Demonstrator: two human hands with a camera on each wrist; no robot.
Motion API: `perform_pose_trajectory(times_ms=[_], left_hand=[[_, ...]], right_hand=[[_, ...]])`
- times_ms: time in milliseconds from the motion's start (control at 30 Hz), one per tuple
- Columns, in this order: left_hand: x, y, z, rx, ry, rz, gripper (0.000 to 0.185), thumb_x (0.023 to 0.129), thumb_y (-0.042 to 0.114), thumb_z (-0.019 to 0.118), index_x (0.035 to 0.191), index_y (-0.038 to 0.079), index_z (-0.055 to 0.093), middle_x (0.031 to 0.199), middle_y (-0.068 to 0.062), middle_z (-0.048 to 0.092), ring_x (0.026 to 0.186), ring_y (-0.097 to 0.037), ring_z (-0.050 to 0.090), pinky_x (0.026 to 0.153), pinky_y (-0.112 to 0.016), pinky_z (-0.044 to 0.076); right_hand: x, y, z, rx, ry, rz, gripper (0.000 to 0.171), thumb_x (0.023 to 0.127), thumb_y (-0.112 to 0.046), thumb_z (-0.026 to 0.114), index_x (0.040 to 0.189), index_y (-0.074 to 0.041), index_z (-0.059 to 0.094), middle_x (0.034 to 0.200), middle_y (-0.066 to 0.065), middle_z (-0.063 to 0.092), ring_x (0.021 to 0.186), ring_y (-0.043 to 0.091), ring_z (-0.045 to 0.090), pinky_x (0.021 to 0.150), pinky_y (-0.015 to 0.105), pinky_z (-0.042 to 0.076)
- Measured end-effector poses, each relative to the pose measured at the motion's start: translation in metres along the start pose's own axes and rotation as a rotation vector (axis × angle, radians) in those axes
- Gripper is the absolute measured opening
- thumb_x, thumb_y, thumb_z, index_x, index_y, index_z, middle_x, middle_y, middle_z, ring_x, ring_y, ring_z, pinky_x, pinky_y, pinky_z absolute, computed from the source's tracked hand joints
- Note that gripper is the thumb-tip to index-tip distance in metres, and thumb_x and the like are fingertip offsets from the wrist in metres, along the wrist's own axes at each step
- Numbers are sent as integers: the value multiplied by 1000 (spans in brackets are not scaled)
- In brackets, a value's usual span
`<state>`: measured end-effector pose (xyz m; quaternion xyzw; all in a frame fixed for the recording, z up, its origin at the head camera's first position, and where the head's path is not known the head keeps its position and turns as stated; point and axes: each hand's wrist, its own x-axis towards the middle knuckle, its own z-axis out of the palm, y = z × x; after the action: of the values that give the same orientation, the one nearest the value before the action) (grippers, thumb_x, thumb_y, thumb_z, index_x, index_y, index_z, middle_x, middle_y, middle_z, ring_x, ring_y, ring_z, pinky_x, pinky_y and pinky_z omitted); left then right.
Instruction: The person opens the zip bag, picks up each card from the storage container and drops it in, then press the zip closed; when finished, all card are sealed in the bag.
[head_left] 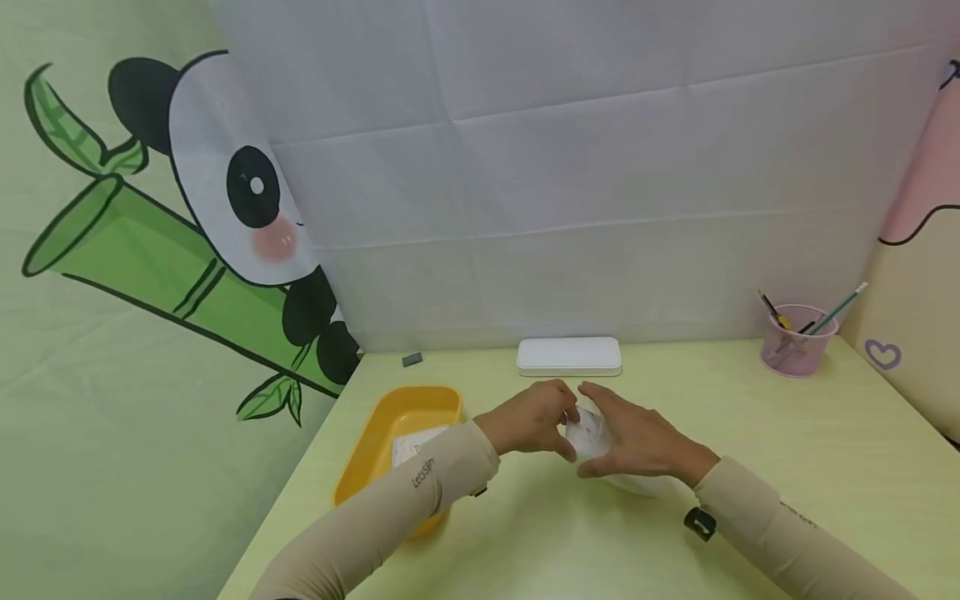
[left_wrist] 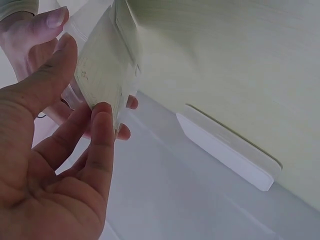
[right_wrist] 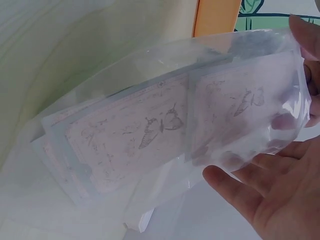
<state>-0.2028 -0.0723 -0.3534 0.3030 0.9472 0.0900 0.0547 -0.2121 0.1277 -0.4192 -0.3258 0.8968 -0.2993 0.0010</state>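
Note:
A clear plastic bag [head_left: 588,435] of printed cards is held up between both hands over the table. In the right wrist view, butterfly prints show on the cards [right_wrist: 145,135] through the film, in overlapping stacks. My left hand [head_left: 532,419] grips one end of the bag; in the left wrist view its fingertips [left_wrist: 102,112] touch the bag's edge, with the thumb on the other side. My right hand [head_left: 645,437] holds the bag from the side with thumb and fingers spread around it. Some right fingers show through the film.
A yellow tray [head_left: 367,437] with a white packet [head_left: 412,444] lies under the left forearm. At the back are a white box [head_left: 568,357], a small grey block [head_left: 412,359] and a pink pen cup [head_left: 798,350]. White cloth [head_left: 562,183] hangs behind the table.

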Motion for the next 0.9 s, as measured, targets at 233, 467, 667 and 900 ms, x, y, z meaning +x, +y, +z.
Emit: perform_pose_trajectory(times_ms=[233,467,667,900], left_hand=[[1,1,0,14,5,30,37,71,26,94,101,12,78,120,2,64,96,-7,59,81,-16,47],[2,2,-1,9,-33,61,43,70,19,94,108,13,77,128,-1,64,106,-11,63,86,-16,47],[2,0,2,43,-74,88,45,71,14,92,113,15,75,134,-2,61,100,-13,66,82,-17,49],[1,5,3,31,-109,68,49,73,10,91,119,15,74,130,2,63,101,-13,65,81,-18,49]], right_hand=[[0,-1,1,-7,12,-11,113,69,-62,83,156,-16,28,153,5,40,88,14,56,65,37,45],[0,-3,1,-30,22,-30,107,74,-57,82,156,-15,28,153,5,40,89,14,57,66,40,46],[0,-3,1,-28,36,-17,113,70,-69,79,156,-16,28,154,5,40,95,17,59,69,44,48],[-1,-5,4,-28,52,-5,110,73,-77,70,156,-16,29,153,4,42,109,23,61,76,52,49]])
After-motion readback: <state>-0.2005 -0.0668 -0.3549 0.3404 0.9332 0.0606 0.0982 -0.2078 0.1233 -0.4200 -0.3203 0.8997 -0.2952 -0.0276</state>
